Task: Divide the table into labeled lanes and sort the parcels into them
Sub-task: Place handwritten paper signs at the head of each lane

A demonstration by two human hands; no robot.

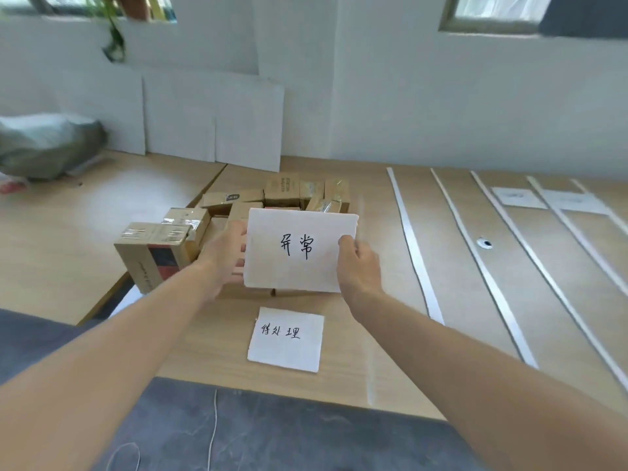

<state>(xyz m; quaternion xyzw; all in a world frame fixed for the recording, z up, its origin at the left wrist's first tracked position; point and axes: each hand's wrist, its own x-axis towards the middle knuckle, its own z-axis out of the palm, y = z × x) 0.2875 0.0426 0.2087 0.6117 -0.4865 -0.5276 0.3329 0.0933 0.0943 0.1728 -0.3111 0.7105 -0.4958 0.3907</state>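
I hold a white paper label (299,253) with black handwritten characters upright in front of me. My left hand (226,256) grips its left edge and my right hand (358,263) pinches its right edge. Behind it, partly hidden, stands a cluster of several brown cardboard parcels (159,253). A second handwritten label (287,339) lies flat on the wooden table (373,334) near its front edge. To the right, several white tape strips (413,243) run across the table as lane lines. Two more labels (516,197) lie at the far right between strips.
Flat white cardboard sheets (210,120) lean on the back wall. A grey plastic bag (44,144) lies on the adjoining table at the left. A cable hole (484,243) sits in one lane. Dark floor with a white cord (214,433) shows below the table edge.
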